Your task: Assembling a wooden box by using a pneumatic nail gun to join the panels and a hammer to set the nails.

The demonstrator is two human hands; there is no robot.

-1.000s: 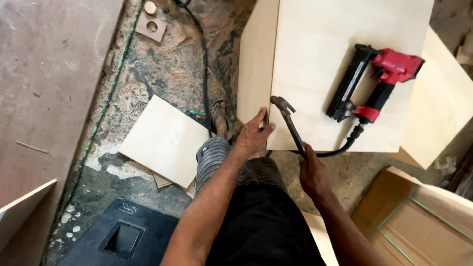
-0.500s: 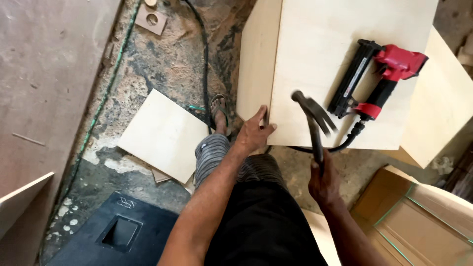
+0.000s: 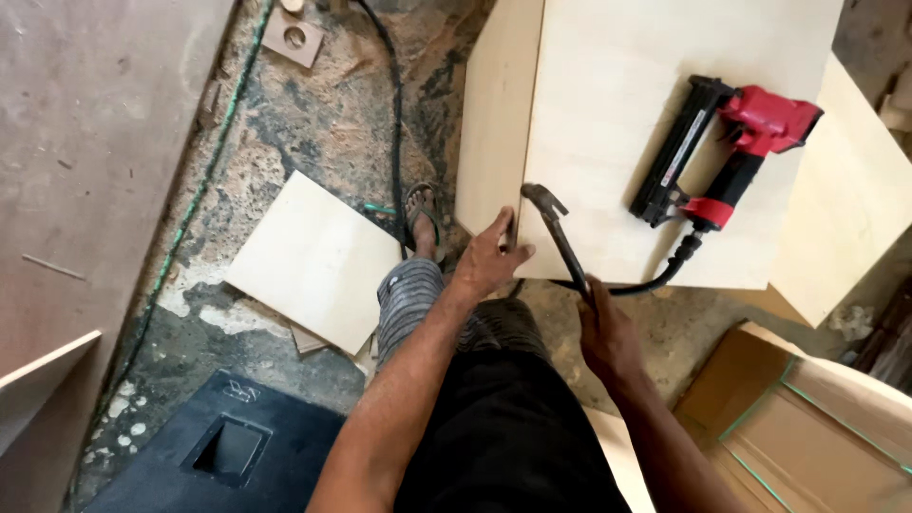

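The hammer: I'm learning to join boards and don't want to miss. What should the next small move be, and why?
Probably a short, light tap down at the corner. The right hand holds the hammer with its head just above the pale board, right beside the left hand, which pinches the corner edge. With the fingers so near the head, a small swing looks safer.

Bare forearms, black shorts (image 3: 513, 437), grey striped trouser leg (image 3: 408, 294), dark open sandal (image 3: 425, 217) on the foot
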